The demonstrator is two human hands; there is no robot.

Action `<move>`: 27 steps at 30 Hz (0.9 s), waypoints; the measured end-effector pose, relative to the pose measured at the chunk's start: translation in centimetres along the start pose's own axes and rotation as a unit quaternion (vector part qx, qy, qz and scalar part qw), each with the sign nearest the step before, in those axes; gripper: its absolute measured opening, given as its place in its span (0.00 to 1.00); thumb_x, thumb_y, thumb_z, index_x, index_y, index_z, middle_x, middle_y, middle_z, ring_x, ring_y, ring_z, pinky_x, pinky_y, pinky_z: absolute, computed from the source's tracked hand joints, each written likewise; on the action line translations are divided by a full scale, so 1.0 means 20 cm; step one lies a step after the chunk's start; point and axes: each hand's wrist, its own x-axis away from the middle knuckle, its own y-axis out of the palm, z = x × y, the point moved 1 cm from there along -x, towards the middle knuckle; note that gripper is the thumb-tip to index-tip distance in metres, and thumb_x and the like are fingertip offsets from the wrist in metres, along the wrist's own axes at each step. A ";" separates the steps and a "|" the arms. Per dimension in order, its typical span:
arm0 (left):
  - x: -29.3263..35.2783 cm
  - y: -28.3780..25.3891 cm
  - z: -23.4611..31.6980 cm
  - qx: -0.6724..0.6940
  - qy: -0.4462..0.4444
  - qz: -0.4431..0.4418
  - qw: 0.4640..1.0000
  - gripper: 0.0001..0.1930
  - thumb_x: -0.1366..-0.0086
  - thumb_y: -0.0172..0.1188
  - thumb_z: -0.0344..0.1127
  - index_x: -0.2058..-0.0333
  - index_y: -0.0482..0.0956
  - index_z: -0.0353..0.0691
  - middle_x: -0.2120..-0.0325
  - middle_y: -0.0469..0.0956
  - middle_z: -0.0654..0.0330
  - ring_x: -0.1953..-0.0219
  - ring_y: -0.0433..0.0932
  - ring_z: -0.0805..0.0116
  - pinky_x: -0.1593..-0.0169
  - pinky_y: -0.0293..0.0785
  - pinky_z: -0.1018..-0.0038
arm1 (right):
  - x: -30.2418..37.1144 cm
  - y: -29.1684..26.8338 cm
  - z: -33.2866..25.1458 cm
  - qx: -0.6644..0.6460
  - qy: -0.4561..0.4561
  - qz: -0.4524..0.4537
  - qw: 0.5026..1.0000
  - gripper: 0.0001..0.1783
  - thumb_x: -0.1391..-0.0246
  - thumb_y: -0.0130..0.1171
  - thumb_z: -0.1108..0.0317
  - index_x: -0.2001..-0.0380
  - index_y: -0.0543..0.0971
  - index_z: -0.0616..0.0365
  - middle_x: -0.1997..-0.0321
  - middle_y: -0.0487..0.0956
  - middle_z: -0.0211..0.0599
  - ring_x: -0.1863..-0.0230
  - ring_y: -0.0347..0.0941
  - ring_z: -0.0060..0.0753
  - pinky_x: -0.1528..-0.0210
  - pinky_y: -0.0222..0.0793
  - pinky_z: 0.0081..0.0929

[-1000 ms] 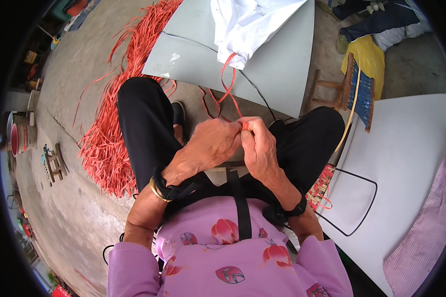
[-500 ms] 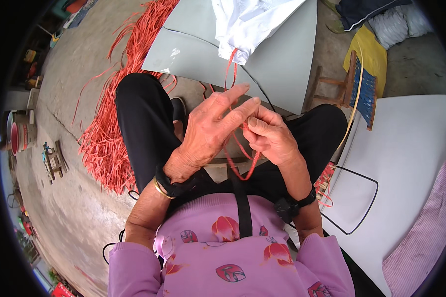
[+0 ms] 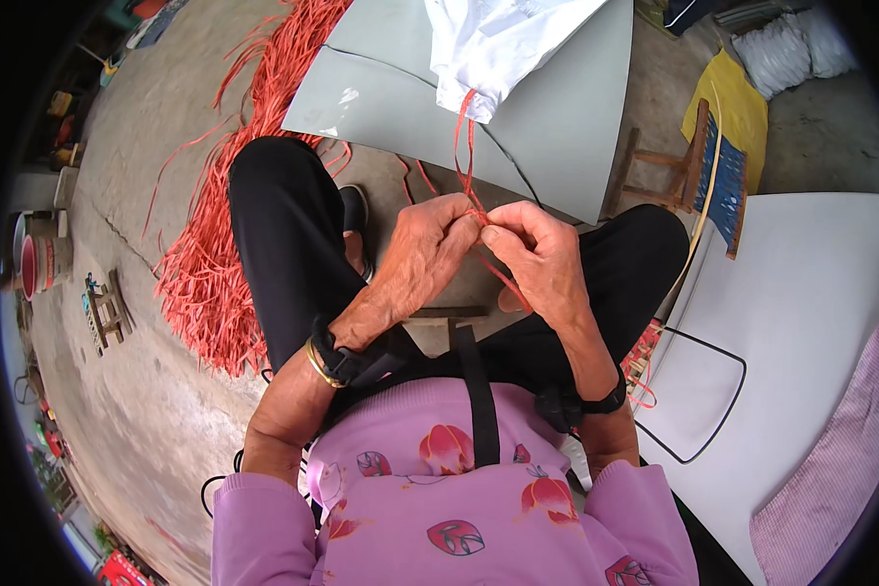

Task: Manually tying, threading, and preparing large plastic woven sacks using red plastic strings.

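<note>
Both hands meet above my lap, pinching one red strand between thumbs and forefingers. My left hand is closed on it, fingers curled. My right hand grips the same strand from the other side, its thumb close to the left one. From the hands the strand runs up as a narrow loop to the tip of a white cloth or bag. A slack length hangs below, passing behind the right hand. What lies exactly between the fingertips is hidden.
A grey board lies in front of my knees, crossed by a black cord. At left spreads a big heap of red strands. To the right are a wooden chair with blue webbing, a yellow sack and a white panel.
My left fingers, stretched out before, have curled in and pinch the strand beside the right hand. The loop toward the white cloth looks tauter, and the slack below has shifted right.
</note>
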 end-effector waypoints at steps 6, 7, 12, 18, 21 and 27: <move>-0.02 0.02 0.00 0.185 -0.086 -0.036 0.978 0.08 0.36 0.50 0.34 0.68 0.73 0.34 0.75 0.74 0.65 0.74 0.70 0.79 0.68 0.68 0.81 | -0.03 -0.03 0.12 -0.453 0.241 -0.113 0.851 0.06 0.48 0.55 0.68 0.69 0.76 0.58 0.84 0.65 0.17 0.88 0.51 0.06 0.88 0.43 0.11; -0.01 0.02 0.00 0.118 -0.055 -0.010 0.991 0.08 0.36 0.51 0.33 0.67 0.73 0.34 0.75 0.74 0.65 0.74 0.70 0.79 0.67 0.68 0.81 | -0.02 -0.02 0.14 -0.461 0.259 -0.096 0.843 0.06 0.47 0.55 0.67 0.69 0.75 0.57 0.85 0.62 0.15 0.89 0.48 0.06 0.89 0.41 0.11; 0.00 0.02 0.05 -0.011 0.105 0.076 0.992 0.12 0.44 0.58 0.26 0.59 0.73 0.37 0.71 0.73 0.62 0.71 0.73 0.74 0.66 0.70 0.78 | -0.03 -0.01 0.14 -0.487 0.242 -0.101 0.833 0.07 0.47 0.54 0.65 0.69 0.75 0.56 0.85 0.62 0.15 0.89 0.48 0.06 0.88 0.41 0.10; 0.00 0.01 0.10 -0.227 0.325 0.113 0.911 0.12 0.49 0.60 0.23 0.64 0.76 0.38 0.69 0.73 0.58 0.71 0.74 0.66 0.66 0.72 0.74 | 0.00 -0.01 0.14 -0.495 0.254 -0.094 0.825 0.04 0.45 0.53 0.66 0.70 0.73 0.52 0.85 0.60 0.14 0.89 0.47 0.07 0.88 0.41 0.11; -0.01 0.00 0.03 -0.022 0.146 0.207 0.967 0.02 0.43 0.58 0.26 0.70 0.75 0.36 0.74 0.73 0.64 0.72 0.73 0.74 0.68 0.71 0.78 | 0.04 -0.02 0.11 -0.512 0.245 -0.091 0.818 0.01 0.45 0.52 0.68 0.68 0.72 0.50 0.86 0.59 0.14 0.89 0.46 0.07 0.89 0.40 0.11; -0.06 -0.22 -0.06 0.228 0.024 0.253 0.940 0.08 0.39 0.56 0.34 0.69 0.74 0.35 0.73 0.73 0.67 0.72 0.70 0.80 0.67 0.70 0.79 | 0.03 -0.18 0.15 -0.527 0.138 -0.028 0.838 0.03 0.44 0.49 0.71 0.67 0.71 0.50 0.86 0.57 0.15 0.89 0.45 0.08 0.89 0.40 0.10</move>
